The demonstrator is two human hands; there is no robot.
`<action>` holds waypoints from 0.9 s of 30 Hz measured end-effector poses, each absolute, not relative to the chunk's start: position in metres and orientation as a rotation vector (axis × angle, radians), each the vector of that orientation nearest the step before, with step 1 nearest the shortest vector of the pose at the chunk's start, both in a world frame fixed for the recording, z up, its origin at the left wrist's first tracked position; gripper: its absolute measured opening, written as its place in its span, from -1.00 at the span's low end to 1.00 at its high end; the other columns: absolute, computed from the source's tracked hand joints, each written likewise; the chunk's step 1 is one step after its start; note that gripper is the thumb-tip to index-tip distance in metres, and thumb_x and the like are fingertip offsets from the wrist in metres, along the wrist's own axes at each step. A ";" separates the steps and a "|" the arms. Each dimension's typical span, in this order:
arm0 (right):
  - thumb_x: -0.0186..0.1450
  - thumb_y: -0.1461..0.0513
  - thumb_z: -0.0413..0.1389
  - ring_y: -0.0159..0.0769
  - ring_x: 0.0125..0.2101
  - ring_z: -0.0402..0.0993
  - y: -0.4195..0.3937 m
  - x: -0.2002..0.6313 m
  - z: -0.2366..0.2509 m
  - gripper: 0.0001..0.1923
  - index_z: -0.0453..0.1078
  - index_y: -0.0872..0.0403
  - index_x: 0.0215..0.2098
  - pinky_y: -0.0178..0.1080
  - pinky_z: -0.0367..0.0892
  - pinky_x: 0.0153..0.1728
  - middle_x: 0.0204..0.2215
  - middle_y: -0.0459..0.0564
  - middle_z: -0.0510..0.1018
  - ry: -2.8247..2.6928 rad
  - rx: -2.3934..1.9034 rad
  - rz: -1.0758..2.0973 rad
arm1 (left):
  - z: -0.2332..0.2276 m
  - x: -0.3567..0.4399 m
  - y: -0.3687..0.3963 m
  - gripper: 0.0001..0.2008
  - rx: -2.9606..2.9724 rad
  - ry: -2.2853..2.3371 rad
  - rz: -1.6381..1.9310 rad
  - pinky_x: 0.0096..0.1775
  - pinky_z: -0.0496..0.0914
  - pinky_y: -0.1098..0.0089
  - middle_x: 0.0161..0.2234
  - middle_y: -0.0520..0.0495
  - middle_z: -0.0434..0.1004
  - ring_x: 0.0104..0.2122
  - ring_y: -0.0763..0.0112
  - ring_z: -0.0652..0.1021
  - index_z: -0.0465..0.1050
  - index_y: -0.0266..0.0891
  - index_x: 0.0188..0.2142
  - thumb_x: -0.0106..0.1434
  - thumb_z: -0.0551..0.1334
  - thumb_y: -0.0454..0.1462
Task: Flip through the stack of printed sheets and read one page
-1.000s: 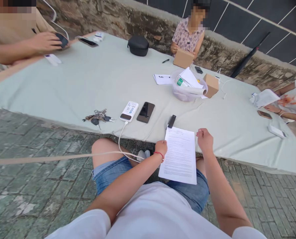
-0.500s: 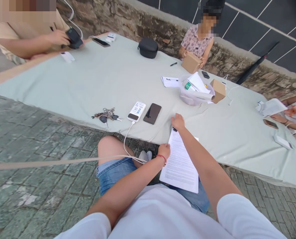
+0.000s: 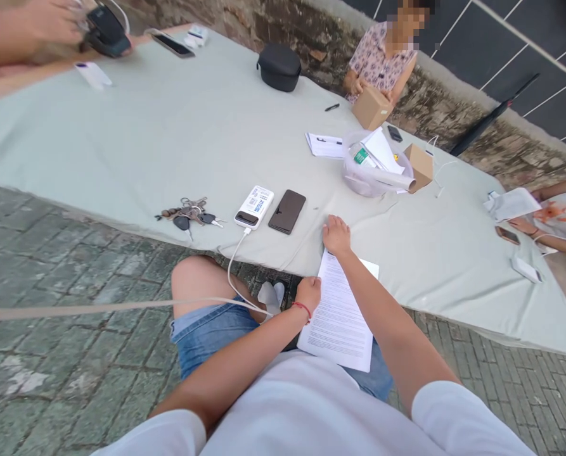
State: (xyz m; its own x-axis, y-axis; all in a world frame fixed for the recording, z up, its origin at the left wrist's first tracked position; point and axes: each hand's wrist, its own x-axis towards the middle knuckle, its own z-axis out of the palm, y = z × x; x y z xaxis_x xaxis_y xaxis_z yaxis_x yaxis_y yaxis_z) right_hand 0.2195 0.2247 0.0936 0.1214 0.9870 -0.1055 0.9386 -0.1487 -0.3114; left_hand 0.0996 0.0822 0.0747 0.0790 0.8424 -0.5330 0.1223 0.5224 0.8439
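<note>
A stack of printed sheets (image 3: 338, 316) lies partly on the table's near edge and partly over my lap, text side up. My left hand (image 3: 308, 294), with a red string bracelet at the wrist, is closed on the stack's left edge. Across the top of the sheets rests my right hand (image 3: 336, 235), its fingers stretched flat toward the table cloth. Beneath this hand the stack's upper edge is mostly hidden. To the left of it lie a dark smartphone (image 3: 287, 211) and a white power bank (image 3: 255, 207) with a cable plugged in.
Keys (image 3: 191, 213) lie near the front edge. A plastic basin (image 3: 359, 183) of papers, a small cardboard box (image 3: 419, 167) and a black case (image 3: 279, 67) stand farther back. Co-workers sit around the table (image 3: 168, 139); one holds a cardboard box (image 3: 371, 107). A white cord (image 3: 121, 310) crosses at left.
My view has shifted slightly. My right hand now covers the black clip that showed at the top of the sheets. My left hand keeps its hold on the edge.
</note>
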 end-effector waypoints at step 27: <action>0.47 -0.06 -0.18 -0.09 0.21 0.41 0.222 0.259 0.112 -0.42 0.41 0.09 0.17 0.00 0.25 0.28 0.18 0.19 0.54 -1.247 -2.013 0.517 | 0.072 0.084 0.061 -0.62 1.019 1.444 0.672 -0.26 0.26 0.39 -0.52 -0.01 0.44 -0.40 0.36 0.46 0.31 -0.18 -0.57 0.42 0.12 -0.31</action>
State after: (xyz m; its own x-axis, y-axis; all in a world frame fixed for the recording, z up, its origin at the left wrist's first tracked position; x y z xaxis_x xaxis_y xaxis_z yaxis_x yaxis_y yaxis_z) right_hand 0.2587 0.2216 0.1119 0.4561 0.8895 0.0280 0.6091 -0.2890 -0.7386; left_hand 0.0837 0.0612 0.0718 0.0674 0.8784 -0.4732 0.2031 0.4523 0.8684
